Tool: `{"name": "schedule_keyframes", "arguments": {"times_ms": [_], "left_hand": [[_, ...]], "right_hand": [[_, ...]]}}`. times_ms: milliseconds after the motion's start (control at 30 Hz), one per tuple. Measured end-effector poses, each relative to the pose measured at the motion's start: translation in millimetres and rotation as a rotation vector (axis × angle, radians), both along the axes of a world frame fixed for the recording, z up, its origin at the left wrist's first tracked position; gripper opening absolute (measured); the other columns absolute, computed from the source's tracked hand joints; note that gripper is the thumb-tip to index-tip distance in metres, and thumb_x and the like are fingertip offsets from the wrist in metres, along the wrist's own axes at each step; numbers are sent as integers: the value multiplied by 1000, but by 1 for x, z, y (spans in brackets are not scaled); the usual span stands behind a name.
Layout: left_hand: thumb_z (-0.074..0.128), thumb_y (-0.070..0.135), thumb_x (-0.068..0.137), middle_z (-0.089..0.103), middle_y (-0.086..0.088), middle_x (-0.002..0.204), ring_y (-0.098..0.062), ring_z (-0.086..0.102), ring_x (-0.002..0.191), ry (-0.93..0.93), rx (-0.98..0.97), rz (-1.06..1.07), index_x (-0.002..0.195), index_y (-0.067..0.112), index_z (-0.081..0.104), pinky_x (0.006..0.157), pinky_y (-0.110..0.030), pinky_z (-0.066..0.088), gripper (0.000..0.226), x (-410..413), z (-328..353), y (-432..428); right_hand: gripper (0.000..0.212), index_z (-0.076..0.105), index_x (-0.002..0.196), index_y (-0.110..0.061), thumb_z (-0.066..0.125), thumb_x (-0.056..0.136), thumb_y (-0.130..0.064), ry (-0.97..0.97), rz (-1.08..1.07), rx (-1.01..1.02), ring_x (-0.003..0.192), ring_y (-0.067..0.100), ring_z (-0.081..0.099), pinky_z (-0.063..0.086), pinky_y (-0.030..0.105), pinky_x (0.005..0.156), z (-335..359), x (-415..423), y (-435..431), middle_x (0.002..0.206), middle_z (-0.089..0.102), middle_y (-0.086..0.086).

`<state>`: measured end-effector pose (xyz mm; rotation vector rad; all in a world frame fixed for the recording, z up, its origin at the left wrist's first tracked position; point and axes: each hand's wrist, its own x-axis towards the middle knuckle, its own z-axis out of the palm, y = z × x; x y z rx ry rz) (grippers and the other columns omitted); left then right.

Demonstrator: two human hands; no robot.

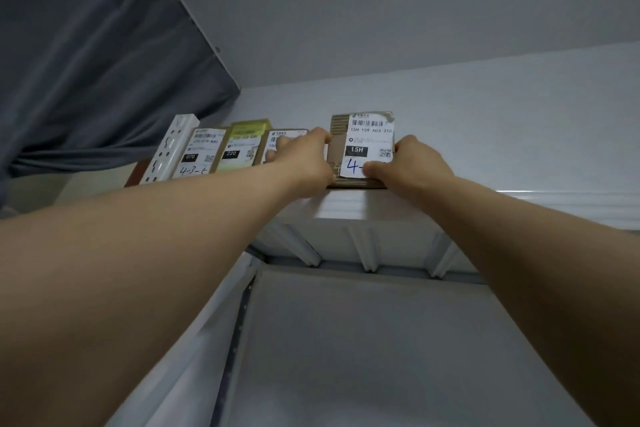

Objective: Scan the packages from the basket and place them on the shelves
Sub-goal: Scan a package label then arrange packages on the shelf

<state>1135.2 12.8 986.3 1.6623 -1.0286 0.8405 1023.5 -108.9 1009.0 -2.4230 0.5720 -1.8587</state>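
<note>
Left hand and right hand clasp the box by its sides, fingers curled round it, on the top shelf beside other parcels. It looks like stiff, light cardboard, so the side edges suit gripping.

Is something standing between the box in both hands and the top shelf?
Nothing visible does. The box sits at the shelf edge; only the left hand lies between it and the next package.
</note>
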Motion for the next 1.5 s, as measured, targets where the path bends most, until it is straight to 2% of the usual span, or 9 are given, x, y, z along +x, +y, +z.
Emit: {"name": "schedule_keyframes", "arguments": {"times_ms": [67,167,467,667,800,1033,1267,1433,1500], "left_hand": [[72,28,85,47,-4,135,-34,38,128,-57,14,125,141,38,39,108,-48,35,65,8,-4,5],[73,27,84,48,-7,139,-33,35,131,-91,-13,181,140,31,40,102,-47,32,65,23,-6,7],[68,14,86,47,-8,143,-34,33,135,-63,52,152,150,33,26,104,-51,33,79,33,-13,15],[64,13,88,45,-9,144,-35,36,132,-50,53,138,149,38,24,105,-51,35,76,34,-14,21],[65,15,90,49,-6,142,-32,34,134,-60,36,129,150,33,28,107,-51,34,73,30,-17,28],[71,24,85,55,-5,130,-33,40,128,-76,67,237,126,30,51,104,-52,34,46,-1,-27,31],[66,23,87,49,-14,138,-39,32,133,-228,204,390,133,34,54,110,-55,28,48,-81,-63,16],[69,22,86,48,-20,136,-39,33,130,-389,300,539,133,29,56,106,-52,29,50,-143,-121,-18],[71,24,84,49,-21,133,-39,35,126,-434,373,544,132,26,56,103,-51,31,50,-164,-148,-31]], "right_hand": [[57,49,125,-13,73,85,-46,12,-21,0,103,26,57,42,33,77,-2,3,2,118,61,5],[60,45,128,-12,71,88,-49,35,-69,-7,114,30,57,39,33,77,-2,8,5,126,61,8],[64,43,129,-15,69,87,-55,57,-127,15,115,29,58,40,35,79,-3,31,17,126,60,6],[63,45,129,-14,66,88,-58,97,-141,-4,109,28,58,41,35,79,-5,35,20,120,60,6],[52,51,124,-15,61,92,-55,106,-185,-54,91,26,51,39,34,75,-10,24,21,111,60,5],[41,53,126,-13,54,97,-42,25,-322,-260,106,32,60,43,38,81,-29,-37,16,117,66,10],[28,56,118,-18,48,97,-35,-2,-260,-573,99,31,57,39,38,73,-77,-122,0,98,70,4],[27,57,115,-18,49,94,-34,176,-198,-486,93,28,59,34,34,68,-146,-177,-37,97,68,2],[29,58,116,-19,50,93,-36,248,-175,-426,94,29,61,40,35,68,-179,-198,-52,101,69,2]]}}
